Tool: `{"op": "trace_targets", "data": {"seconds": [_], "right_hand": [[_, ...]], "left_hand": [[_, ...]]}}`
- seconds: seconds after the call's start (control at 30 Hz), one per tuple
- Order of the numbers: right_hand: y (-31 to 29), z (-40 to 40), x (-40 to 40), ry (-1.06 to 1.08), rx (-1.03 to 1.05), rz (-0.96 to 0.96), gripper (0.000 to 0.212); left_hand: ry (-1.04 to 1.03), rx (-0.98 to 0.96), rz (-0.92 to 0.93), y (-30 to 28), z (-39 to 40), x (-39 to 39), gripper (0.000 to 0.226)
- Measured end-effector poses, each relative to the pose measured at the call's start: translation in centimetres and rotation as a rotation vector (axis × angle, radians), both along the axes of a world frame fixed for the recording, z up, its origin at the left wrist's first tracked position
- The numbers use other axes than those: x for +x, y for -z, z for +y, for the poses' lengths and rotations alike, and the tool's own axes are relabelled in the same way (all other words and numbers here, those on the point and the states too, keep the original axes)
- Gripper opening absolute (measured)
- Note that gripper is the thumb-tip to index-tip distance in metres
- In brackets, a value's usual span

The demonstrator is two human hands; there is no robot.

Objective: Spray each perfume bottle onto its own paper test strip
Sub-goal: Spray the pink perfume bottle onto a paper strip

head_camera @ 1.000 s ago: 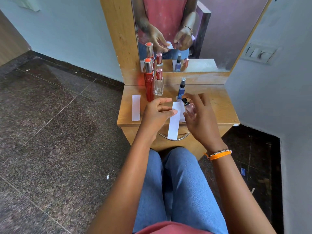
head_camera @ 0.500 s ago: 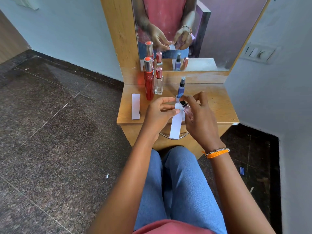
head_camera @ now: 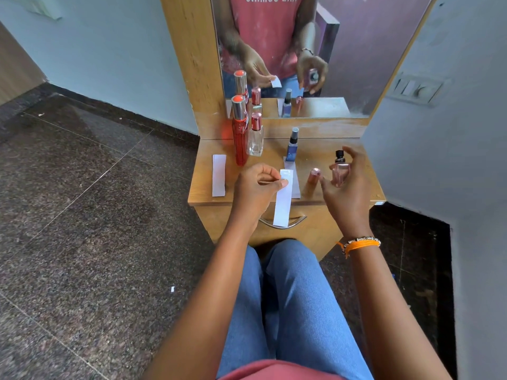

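My left hand (head_camera: 256, 187) pinches the top of a white paper strip (head_camera: 284, 204), which hangs down over the table's front edge. My right hand (head_camera: 347, 193) holds a small pink perfume bottle (head_camera: 340, 171) with a black spray top, uncapped, to the right of the strip. Its pink cap (head_camera: 314, 175) stands on the table between my hands. A tall red bottle (head_camera: 240, 133), a clear bottle with a pink cap (head_camera: 256, 137) and a small blue spray bottle (head_camera: 292, 146) stand near the mirror. One more strip (head_camera: 219, 175) lies at the left, another (head_camera: 295, 187) under the blue bottle.
The small wooden dressing table (head_camera: 315, 215) has a drawer with a metal handle (head_camera: 296, 223) at the front. A mirror (head_camera: 343, 50) rises behind the bottles. A grey wall with a switch plate (head_camera: 417, 89) stands close on the right. My knees in blue jeans sit below the table.
My right hand has moved the pink bottle rightwards, away from the strip. The pink cap now shows on the table. My left hand still holds the strip in about the same place.
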State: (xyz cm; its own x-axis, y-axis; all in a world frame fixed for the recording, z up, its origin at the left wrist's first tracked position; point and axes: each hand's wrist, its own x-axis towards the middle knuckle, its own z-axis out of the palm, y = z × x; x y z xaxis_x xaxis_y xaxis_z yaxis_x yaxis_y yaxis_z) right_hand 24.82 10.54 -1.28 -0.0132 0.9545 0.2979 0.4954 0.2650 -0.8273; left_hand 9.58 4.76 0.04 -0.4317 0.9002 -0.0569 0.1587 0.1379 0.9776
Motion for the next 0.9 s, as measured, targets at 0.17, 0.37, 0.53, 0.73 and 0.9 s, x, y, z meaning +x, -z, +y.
{"op": "trace_targets", "data": {"seconds": [0.17, 0.37, 0.53, 0.73, 0.9], "right_hand": [[0.6, 1.2, -0.1, -0.119, -0.082, -0.036, 0.069], [1.0, 2.1, -1.2, -0.086, -0.05, -0.05, 0.052], [1.4, 2.3, 0.4, -0.012, -0.051, 0.019, 0.049], [2.0, 1.9, 1.3, -0.026, -0.054, 0.093, 0.046], [2.2, 1.9, 1.5, -0.035, -0.052, 0.134, 0.046]], "left_hand": [[-0.005, 0.008, 0.054, 0.4, 0.6, 0.6, 0.008], [0.042, -0.002, 0.108, 0.8, 1.8, 1.5, 0.02], [0.101, -0.033, 0.182, 0.7, 3.3, 3.1, 0.033], [0.121, -0.051, 0.383, 1.5, 5.0, 4.6, 0.04], [0.094, -0.089, 0.693, 2.4, 4.9, 5.1, 0.03]]}}
